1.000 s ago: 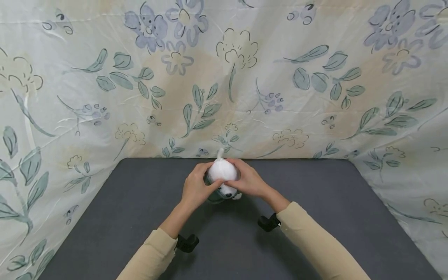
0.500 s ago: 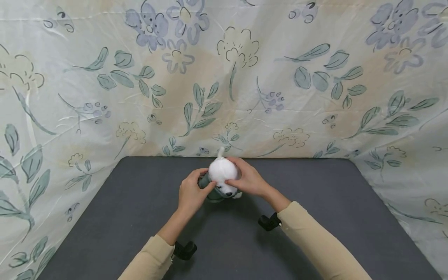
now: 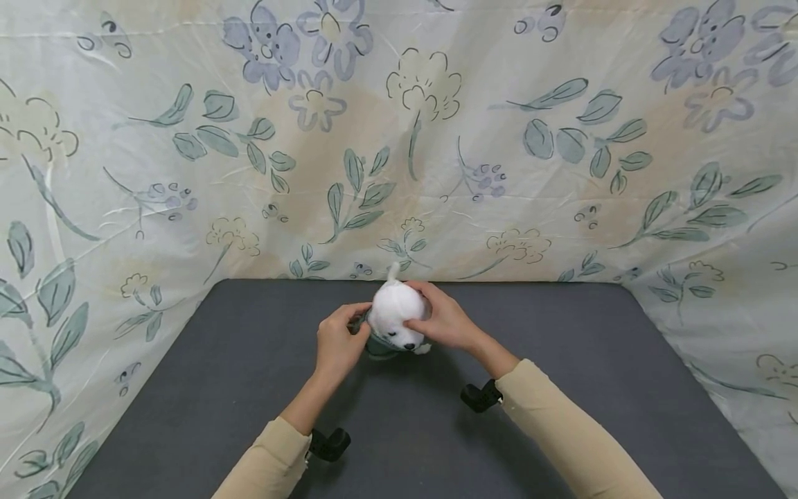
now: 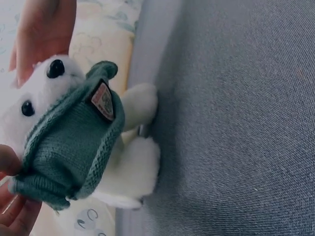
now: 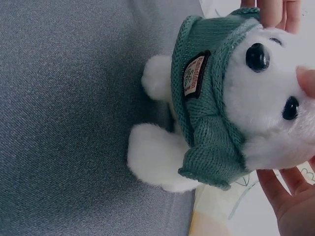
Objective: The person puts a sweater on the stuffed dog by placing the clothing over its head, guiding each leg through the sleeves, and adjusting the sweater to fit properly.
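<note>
A white plush dog (image 3: 397, 308) with black eyes and nose wears a green knitted sweater (image 4: 69, 142) with a small patch on its chest. It stands on its white feet (image 5: 152, 152) on the grey tabletop. My left hand (image 3: 339, 341) pinches the sweater's sleeve at the dog's side between thumb and fingers. With the thumb on the face and the fingers behind, my right hand (image 3: 447, 320) grips the head. The left wrist view has the sleeve edge (image 4: 39, 189) right at my left fingertips. Part of the head is cut off in both wrist views.
The dark grey tabletop (image 3: 399, 430) reaches back to a floral curtain (image 3: 436, 173) close behind the toy. A black wrist mount (image 3: 330, 445) sits under my left wrist, another black mount (image 3: 481, 396) under the right.
My left hand has come off the head, moved left and down, and now pinches the sweater's sleeve. More of the dog's face shows. The right hand stays almost where it was.
</note>
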Demonstrator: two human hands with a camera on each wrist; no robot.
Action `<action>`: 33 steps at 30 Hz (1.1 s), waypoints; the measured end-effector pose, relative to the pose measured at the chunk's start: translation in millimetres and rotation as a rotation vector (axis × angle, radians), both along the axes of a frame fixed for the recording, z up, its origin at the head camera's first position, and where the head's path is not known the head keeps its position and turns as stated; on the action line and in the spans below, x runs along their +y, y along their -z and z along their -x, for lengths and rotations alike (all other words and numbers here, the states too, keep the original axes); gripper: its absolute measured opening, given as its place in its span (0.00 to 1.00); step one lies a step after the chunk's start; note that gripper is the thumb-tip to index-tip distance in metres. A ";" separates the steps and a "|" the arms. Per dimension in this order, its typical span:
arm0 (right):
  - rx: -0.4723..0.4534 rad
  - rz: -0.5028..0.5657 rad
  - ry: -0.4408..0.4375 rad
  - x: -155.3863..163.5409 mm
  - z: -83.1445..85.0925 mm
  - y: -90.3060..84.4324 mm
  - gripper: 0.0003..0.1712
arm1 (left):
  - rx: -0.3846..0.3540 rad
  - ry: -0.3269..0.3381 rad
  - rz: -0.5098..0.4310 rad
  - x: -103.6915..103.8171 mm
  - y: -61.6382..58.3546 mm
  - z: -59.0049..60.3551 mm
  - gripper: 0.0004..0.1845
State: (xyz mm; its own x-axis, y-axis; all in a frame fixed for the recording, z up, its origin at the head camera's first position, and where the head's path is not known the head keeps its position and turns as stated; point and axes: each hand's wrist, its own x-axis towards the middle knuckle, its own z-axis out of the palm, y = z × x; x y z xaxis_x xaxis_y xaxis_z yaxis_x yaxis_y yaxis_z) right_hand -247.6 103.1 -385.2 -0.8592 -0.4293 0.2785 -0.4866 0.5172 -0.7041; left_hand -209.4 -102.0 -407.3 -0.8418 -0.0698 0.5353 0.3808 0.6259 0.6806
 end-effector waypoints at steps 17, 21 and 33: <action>-0.029 0.013 0.013 0.9 -2.0 -1.5 0.37 | -0.042 -0.054 -0.008 -6.6 29.1 27.0 0.10; -0.049 0.021 0.023 1.1 -2.3 -1.7 0.38 | -0.041 -0.072 0.018 -6.2 34.8 32.0 0.08; -0.142 0.028 0.017 8.6 -1.2 6.1 0.39 | -0.016 -0.025 0.017 -5.4 36.6 32.7 0.08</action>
State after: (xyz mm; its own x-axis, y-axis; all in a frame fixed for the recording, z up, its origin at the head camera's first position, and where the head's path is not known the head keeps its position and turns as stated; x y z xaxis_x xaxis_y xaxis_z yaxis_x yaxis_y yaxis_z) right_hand -246.5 111.7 -391.3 -0.8981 -0.4077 0.1651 -0.3720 0.5038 -0.7796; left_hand -242.1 -107.4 -443.9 -0.8481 -0.0815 0.5235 0.3546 0.6468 0.6752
